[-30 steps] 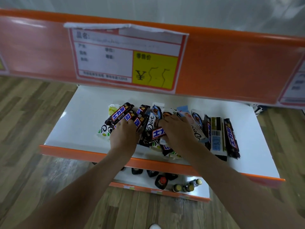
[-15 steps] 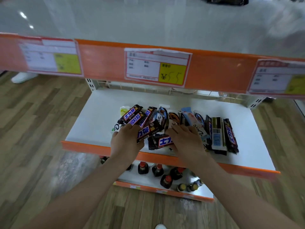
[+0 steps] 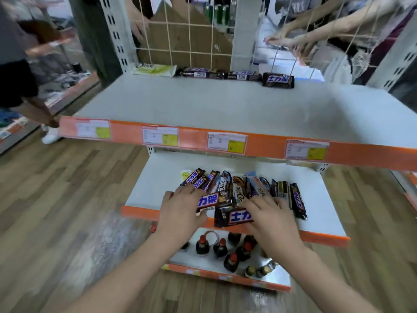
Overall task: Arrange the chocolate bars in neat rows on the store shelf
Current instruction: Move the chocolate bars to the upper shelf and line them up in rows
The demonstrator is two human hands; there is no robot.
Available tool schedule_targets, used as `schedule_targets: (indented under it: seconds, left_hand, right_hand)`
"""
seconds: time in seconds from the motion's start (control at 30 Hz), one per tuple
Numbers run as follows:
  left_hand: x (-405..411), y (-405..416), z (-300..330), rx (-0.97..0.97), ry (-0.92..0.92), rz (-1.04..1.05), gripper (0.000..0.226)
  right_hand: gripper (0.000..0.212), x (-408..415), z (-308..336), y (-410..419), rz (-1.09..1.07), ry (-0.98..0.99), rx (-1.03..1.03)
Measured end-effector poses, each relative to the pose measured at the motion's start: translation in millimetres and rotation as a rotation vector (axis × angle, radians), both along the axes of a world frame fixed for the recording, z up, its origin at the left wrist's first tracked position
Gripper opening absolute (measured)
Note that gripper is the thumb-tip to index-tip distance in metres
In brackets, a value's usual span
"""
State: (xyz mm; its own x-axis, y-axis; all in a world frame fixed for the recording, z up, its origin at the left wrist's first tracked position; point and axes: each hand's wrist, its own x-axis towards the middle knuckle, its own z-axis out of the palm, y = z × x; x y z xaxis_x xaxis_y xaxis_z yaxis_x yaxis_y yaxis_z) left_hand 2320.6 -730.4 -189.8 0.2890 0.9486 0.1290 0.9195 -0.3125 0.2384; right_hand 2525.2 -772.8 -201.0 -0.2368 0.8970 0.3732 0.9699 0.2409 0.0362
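A jumbled pile of chocolate bars (image 3: 234,188) lies on the white middle shelf (image 3: 153,179); at its right end a few bars (image 3: 297,199) stand side by side. My left hand (image 3: 180,211) grips a dark Snickers bar (image 3: 211,201) at the front of the pile. My right hand (image 3: 270,219) holds another Snickers bar (image 3: 237,218) over the shelf's orange front edge. On the upper shelf (image 3: 225,105), a pale Dove pack (image 3: 155,70) and three dark bars (image 3: 242,75) form a row along the back.
Orange price strips (image 3: 266,145) front the shelves. Small dark bottles (image 3: 225,247) stand on the lowest shelf. Behind the wire mesh back, other people's hands (image 3: 288,39) reach over another shelf. A person (image 3: 15,64) stands at the left on the wooden floor.
The view has pulled back and tilted up, so the upper shelf shows. Both hands have drawn towards the front edge, each with a Snickers bar.
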Motion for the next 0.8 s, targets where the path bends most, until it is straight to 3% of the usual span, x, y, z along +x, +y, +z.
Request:
schedule_targets:
  seconds: [0.47,0.8]
  left_hand:
    - [-33.5,-30.3,129.4,0.153,-0.113,-0.058,0.037]
    - [-40.7,-5.3,169.9,0.208,-0.139,-0.062,0.035]
  right_hand:
    - [0.044,-11.8,133.4,-24.7,0.029,0.006,0.286]
    - [0.042,-17.7,177.7,-0.6,0.018,-0.007,0.303]
